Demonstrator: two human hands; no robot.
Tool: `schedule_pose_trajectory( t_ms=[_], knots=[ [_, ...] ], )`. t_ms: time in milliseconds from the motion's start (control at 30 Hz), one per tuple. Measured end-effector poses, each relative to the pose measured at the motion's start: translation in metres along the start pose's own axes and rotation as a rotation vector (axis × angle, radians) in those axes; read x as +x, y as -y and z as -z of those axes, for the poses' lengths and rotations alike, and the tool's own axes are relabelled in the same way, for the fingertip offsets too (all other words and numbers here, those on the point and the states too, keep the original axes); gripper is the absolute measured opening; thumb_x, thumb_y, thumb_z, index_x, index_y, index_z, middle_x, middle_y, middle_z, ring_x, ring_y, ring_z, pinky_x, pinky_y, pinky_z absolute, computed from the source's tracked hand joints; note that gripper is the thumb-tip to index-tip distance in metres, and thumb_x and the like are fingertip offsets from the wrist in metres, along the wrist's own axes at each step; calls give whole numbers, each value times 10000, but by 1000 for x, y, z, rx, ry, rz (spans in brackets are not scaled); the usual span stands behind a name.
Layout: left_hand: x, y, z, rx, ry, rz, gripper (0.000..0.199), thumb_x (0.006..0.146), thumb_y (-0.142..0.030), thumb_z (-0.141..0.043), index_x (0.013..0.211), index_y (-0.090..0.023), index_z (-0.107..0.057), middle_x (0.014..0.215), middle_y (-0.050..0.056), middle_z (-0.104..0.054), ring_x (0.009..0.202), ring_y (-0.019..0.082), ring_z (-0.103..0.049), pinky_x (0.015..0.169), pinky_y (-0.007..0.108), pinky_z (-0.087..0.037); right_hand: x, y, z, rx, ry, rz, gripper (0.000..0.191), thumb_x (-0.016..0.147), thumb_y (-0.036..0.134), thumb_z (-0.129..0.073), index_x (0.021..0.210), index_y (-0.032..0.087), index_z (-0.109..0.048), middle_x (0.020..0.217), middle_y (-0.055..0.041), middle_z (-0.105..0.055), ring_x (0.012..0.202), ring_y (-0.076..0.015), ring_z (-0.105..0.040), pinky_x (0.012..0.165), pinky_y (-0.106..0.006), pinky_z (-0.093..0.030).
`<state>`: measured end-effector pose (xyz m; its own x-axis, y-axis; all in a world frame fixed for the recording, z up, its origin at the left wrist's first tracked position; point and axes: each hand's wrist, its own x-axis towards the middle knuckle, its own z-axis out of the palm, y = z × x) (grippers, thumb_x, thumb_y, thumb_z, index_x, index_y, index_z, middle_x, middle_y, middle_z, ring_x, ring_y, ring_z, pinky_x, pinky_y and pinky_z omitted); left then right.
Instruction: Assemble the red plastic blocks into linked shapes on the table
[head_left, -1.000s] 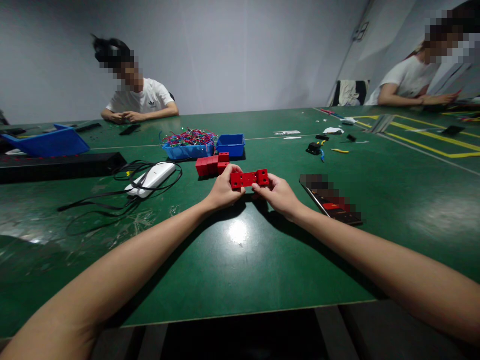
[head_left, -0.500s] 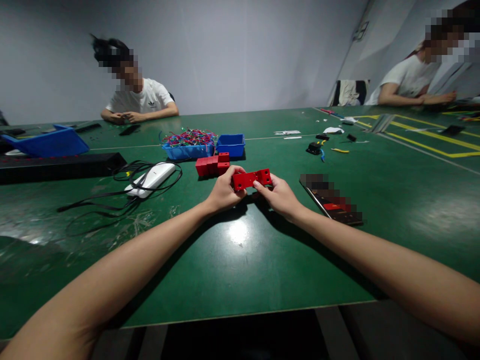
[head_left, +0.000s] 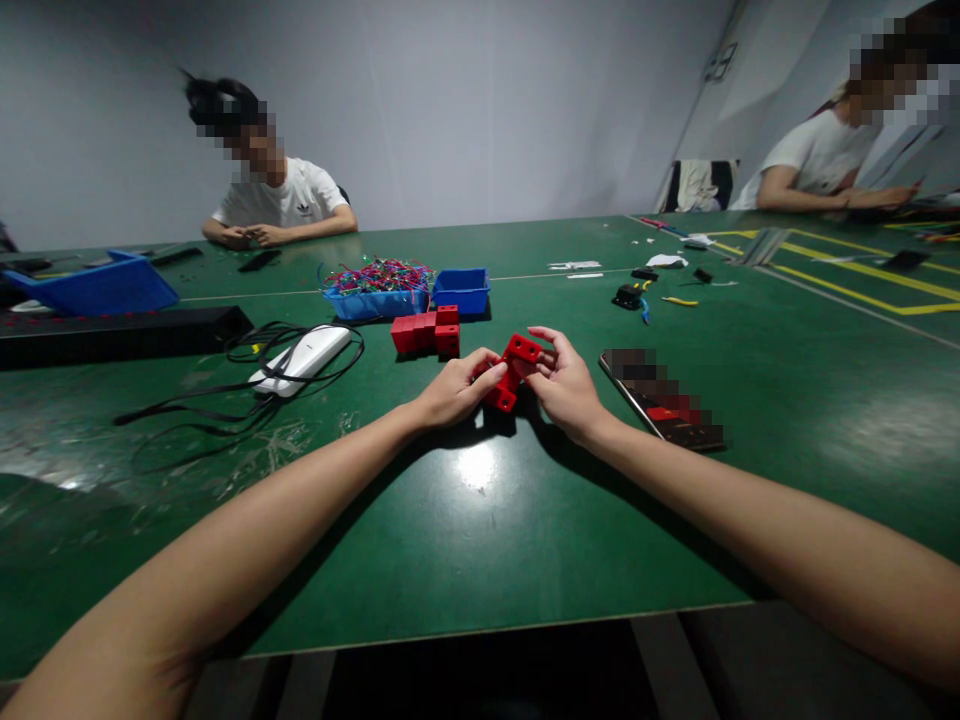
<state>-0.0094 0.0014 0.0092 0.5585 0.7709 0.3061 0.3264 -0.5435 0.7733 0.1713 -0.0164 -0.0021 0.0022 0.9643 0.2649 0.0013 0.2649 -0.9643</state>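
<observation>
A red block with small holes [head_left: 523, 348] is held between both hands above the green table [head_left: 480, 560], turned at a slant. My left hand [head_left: 459, 388] grips its lower left part, thumb on top. My right hand [head_left: 564, 385] has thumb and fingers around its right side, with the forefinger raised. Behind my left hand stands a row of red blocks [head_left: 420, 333]. Beyond it are a blue bin of coloured wires [head_left: 379, 300] and a second blue bin [head_left: 461, 290].
A phone [head_left: 660, 400] lies to the right. At left are a white power strip [head_left: 304, 360] with black cable, a long black box [head_left: 120, 335] and a blue tray [head_left: 97, 285]. Black connectors [head_left: 628, 296] lie farther back. Two people sit across the table.
The red block has turned from nearly level to a steep slant between my hands. My left hand has shifted slightly lower, and my right forefinger has lifted.
</observation>
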Motion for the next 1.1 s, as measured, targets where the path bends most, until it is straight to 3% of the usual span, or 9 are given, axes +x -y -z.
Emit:
schedule_pose_trajectory(
  t_ms=[167, 367, 567, 800, 1100],
  knots=[
    [3, 3, -2, 111, -6, -18, 385, 922, -450, -440, 844, -120, -622, 759, 22, -626, 688, 129, -539, 661, 240, -424, -1, 1, 0, 43, 38, -2, 597, 717, 336, -739, 1221, 226, -438, 1024, -80, -688, 867, -188, -692, 797, -345, -573],
    [5, 8, -1, 96, -32, 9, 370, 900, -440, -461, 836, -120, -635, 749, 30, -641, 675, 129, -548, 636, 230, -410, 2, 1, 2, 19, 100, 54, 374, 747, 323, -708, 1070, 195, -571, 1067, -103, -708, 965, -212, -688, 905, -409, -553],
    [5, 7, 0, 61, -50, 24, 376, 886, -452, -486, 812, -118, -641, 733, 35, -653, 653, 127, -557, 629, 231, -411, 3, 3, 2, 43, 145, 59, 405, 760, 286, -693, 1143, 200, -593, 1152, -96, -705, 1064, -215, -674, 966, -406, -537],
    [3, 2, 0, -6, -56, 3, 381, 889, -467, -498, 884, -117, -647, 765, 38, -650, 677, 132, -566, 643, 236, -423, 1, 8, 2, 4, 168, 90, 426, 783, 290, -666, 1192, 204, -580, 1136, -99, -706, 1041, -214, -677, 924, -386, -555],
    [4, 4, 1, -56, 17, 19, 535, 904, -561, -421, 729, -103, -633, 631, 5, -528, 576, 93, -429, 542, 210, -336, 1, 5, 4, -99, 203, 143, 456, 841, 262, -572, 1294, 219, -539, 1211, -99, -663, 993, -208, -677, 851, -366, -578]
  ],
)
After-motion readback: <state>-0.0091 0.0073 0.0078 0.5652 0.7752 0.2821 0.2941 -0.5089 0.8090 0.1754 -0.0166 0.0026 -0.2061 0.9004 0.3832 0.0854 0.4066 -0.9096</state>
